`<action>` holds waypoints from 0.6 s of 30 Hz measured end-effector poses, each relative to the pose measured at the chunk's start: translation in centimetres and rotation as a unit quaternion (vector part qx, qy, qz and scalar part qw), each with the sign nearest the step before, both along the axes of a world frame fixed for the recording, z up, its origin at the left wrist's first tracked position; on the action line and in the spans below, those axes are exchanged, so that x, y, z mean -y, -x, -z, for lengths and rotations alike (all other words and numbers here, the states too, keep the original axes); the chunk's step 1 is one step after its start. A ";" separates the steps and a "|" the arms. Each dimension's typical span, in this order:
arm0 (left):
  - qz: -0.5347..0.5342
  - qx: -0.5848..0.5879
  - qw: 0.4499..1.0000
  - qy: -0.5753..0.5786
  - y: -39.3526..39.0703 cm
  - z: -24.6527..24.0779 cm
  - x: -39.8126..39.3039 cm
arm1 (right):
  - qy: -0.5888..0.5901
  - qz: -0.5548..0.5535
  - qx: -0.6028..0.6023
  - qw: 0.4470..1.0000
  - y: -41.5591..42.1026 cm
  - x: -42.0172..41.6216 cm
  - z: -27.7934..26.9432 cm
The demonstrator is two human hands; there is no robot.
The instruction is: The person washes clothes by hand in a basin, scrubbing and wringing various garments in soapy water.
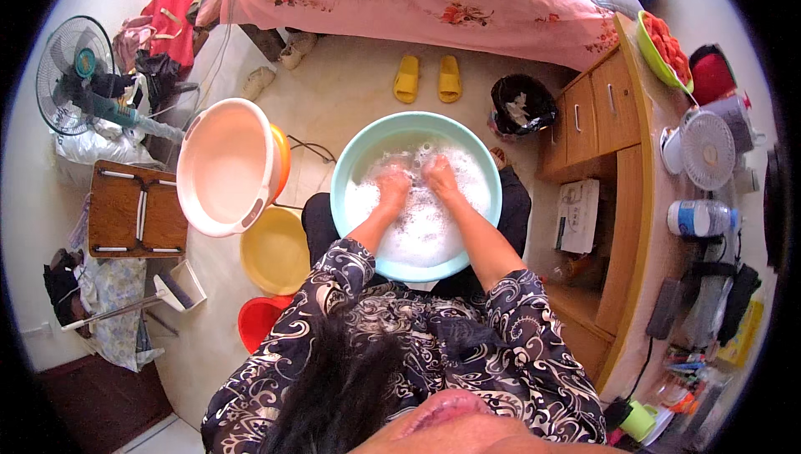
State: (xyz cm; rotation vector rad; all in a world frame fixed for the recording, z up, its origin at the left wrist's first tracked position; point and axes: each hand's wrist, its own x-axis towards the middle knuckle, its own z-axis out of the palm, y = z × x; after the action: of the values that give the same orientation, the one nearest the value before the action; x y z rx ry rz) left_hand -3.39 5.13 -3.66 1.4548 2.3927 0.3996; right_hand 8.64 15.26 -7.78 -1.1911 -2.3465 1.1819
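Observation:
A light-blue plastic basin (pixel 338 197) stands between my knees, holding water covered with white soap suds (pixel 416 235). Both hands are in it, near its middle. My left hand (pixel 393 182) is partly under the foam, its fingers hidden. Beside it, a short gap to the right, my right hand (pixel 440 177) also dips into the suds, fingertips covered. Whether either hand holds anything under the water cannot be told.
To the left are a pale pink basin (pixel 226 166), a yellow basin (pixel 274 250) and a red basin (pixel 258 322). Yellow slippers (pixel 406 80) lie beyond the blue basin, near a black-lined waste bin (pixel 523 103). A wooden desk (pixel 632 203) stands at the right.

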 end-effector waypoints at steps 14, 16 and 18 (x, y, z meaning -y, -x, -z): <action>-0.246 0.612 0.657 -0.365 3.0 -7.7 4.4 | -0.114 0.107 -0.086 0.984 -6.2 5.9 -13.0; -0.239 0.630 0.646 -0.360 3.1 -8.1 5.1 | -0.088 0.036 0.037 0.995 -6.4 6.3 -14.5; -0.230 0.660 0.623 -0.351 3.0 -8.7 5.7 | -0.214 0.031 -0.079 0.973 -5.4 7.0 -16.0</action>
State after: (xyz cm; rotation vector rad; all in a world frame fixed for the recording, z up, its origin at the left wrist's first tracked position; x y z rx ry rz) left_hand -6.40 -0.56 5.00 0.2167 1.2080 1.8672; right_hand 14.06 8.25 8.25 -0.9730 -2.2670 0.6691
